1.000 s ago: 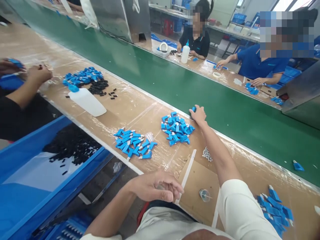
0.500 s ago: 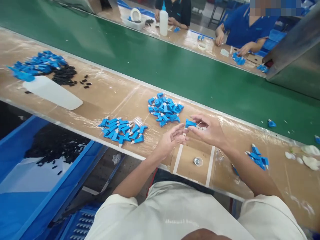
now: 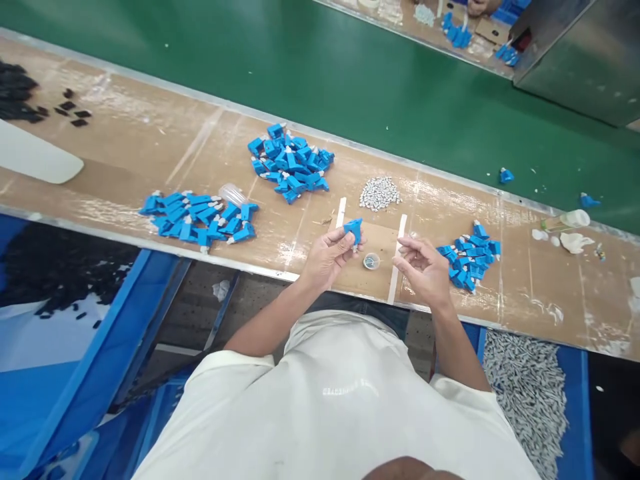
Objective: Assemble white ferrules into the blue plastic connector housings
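My left hand (image 3: pixel 330 257) holds a small blue plastic piece (image 3: pixel 353 230) between thumb and fingers, above a piece of cardboard (image 3: pixel 345 283) with white strips (image 3: pixel 399 257). Just to the right is my right hand (image 3: pixel 425 270), its fingers half curled and thumb apart from the fingertips, with nothing visible between them. A small round clear cup (image 3: pixel 371 261) with something dark and shiny in it sits on the cardboard between the hands. Beyond them lies a heap of tiny grey-white parts (image 3: pixel 380 193). Blue pieces (image 3: pixel 470 257) are piled right of my right hand.
Two more piles of blue pieces, a far one (image 3: pixel 293 163) and a near one (image 3: pixel 200 217), lie to the left. A green belt (image 3: pixel 350 93) runs behind the bench. Black parts (image 3: pixel 17 93) lie far left; a blue bin (image 3: pixel 575 400) of grey pieces stands below right.
The blue piece, between both hands before, is now in my left hand alone. My right hand has drawn away to the right. The camera view has tilted down.
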Available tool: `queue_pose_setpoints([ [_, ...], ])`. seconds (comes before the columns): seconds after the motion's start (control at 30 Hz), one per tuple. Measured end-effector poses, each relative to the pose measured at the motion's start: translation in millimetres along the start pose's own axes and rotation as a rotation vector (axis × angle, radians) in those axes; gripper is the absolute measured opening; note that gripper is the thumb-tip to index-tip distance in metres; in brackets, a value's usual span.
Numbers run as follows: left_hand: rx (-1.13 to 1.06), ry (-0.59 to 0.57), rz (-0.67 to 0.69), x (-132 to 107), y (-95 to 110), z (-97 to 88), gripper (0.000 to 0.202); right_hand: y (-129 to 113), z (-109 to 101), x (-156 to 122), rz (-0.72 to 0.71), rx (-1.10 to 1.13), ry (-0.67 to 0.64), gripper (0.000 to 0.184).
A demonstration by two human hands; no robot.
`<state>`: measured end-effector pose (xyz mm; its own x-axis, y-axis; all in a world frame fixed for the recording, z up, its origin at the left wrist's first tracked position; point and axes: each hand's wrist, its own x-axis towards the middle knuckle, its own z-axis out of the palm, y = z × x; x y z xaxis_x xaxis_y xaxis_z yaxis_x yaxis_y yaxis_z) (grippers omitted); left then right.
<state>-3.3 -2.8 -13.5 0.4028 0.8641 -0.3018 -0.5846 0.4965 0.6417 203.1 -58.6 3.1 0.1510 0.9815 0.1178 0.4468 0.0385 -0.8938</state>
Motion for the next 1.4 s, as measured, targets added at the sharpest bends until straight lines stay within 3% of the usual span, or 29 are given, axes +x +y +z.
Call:
queue_pose_setpoints([
  [0.13,-0.013,0.055,-0.046,0.4,-2.3,-9.8,0.032,31.0,17.4,-5.6,0.157,0.082,-0.036,0.046],
  [0.23,-0.025,0.095,-0.046,0.8,-4.5,-15.2,0.028,37.6,29.6,-6.7,0.171,0.096,-0.027,0.038],
  [0.37,-0.013,0.102,-0.04,2.2,-6.5,-23.2,0.031,31.3,30.7,-2.1,0.039,-0.037,0.018,0.03],
  [0.53,0.034,0.094,-0.031,5.3,-11.2,-32.0,0.037,17.8,27.9,6.4,-0.167,-0.174,-0.133,0.019],
  [0.67,0.051,0.068,-0.034,5.1,-12.5,-34.4,0.042,12.7,29.4,9.8,-0.214,-0.211,-0.235,0.017],
  [0.83,0.019,0.052,-0.063,2.4,-8.0,-32.8,0.041,12.8,29.1,10.0,-0.262,-0.217,-0.259,0.016],
  [0.93,-0.07,0.049,-0.14,0.5,-5.0,-29.8,0.035,11.3,25.1,9.7,-0.277,-0.206,-0.212,0.017],
  [1.17,-0.188,-0.018,-0.34,-2.1,-9.0,-19.2,0.02,11.6,9.3,6.0,-0.26,-0.134,0.046,0.018],
  [1.3,-0.151,-0.08,-0.399,-2.8,-15.9,-14.5,0.024,7.4,7.1,-1.8,-0.237,0.002,0.156,0.009],
  [1.4,-0.135,-0.14,-0.415,-4.1,-18.2,-11.2,0.033,-3.7,9.5,-6.0,-0.308,0.058,0.193,0.008],
])
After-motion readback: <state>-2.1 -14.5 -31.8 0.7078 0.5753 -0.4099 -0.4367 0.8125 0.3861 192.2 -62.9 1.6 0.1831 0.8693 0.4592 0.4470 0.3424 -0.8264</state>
